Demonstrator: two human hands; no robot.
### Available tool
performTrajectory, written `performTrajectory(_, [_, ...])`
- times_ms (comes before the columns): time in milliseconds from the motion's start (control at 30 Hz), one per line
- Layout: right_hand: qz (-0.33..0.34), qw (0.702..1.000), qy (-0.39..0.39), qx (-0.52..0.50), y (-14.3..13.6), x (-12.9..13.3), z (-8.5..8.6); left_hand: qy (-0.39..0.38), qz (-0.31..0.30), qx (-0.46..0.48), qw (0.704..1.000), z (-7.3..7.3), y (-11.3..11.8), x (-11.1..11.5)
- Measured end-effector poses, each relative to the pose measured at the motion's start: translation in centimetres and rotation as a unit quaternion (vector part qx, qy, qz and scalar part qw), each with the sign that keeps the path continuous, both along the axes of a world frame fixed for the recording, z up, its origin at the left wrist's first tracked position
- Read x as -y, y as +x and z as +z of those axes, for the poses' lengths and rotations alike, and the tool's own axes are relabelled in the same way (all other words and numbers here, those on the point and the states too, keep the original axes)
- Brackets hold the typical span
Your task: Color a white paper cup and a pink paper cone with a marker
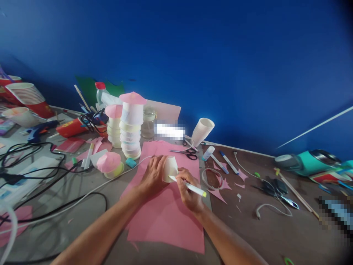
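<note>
My left hand (pixel 154 170) is closed around a white paper cup (pixel 171 168), which lies tilted over a large pink paper sheet (pixel 165 217). Between the fingers of my right hand (pixel 190 191) is a white marker with a yellow end (pixel 196 189). Its tip points at the side of the cup and seems to touch it. Just behind the cup, black-handled scissors (pixel 190 154) lie on the pink sheet. A small blue block (pixel 131 162) sits left of the sheet.
Stacked-cup towers with pink paper cones (pixel 131 125) stand behind left. Cables (pixel 82 206) and a glue gun (pixel 38 130) crowd the left side. To the right are markers (pixel 229 162), a glue stick (pixel 208 153), a cable coil (pixel 212 179) and pink scraps. A white cup (pixel 203 130) stands near the wall.
</note>
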State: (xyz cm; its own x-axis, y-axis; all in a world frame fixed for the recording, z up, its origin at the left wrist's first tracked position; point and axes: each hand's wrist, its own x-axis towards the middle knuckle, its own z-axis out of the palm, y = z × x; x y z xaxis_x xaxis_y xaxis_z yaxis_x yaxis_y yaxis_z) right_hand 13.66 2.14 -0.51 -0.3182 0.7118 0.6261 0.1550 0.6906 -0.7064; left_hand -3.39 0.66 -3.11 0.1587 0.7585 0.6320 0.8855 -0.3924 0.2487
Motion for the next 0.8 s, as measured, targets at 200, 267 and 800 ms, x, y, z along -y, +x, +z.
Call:
performTrajectory(200, [-0.006,1.0,0.008,0.013,-0.11,0.14,0.22,0.005,0.003,-0.009,1.0,-0.07,0.01,-0.07])
performTrajectory(267, [-0.012,1.0,0.012,0.022,-0.1,0.14,0.21,0.008,0.004,-0.013,1.0,-0.11,-0.03,-0.1])
performTrajectory(800, [-0.019,0.998,-0.053,-0.028,0.1,-0.16,-0.03,0.012,-0.003,-0.011,1.0,-0.26,-0.17,-0.09])
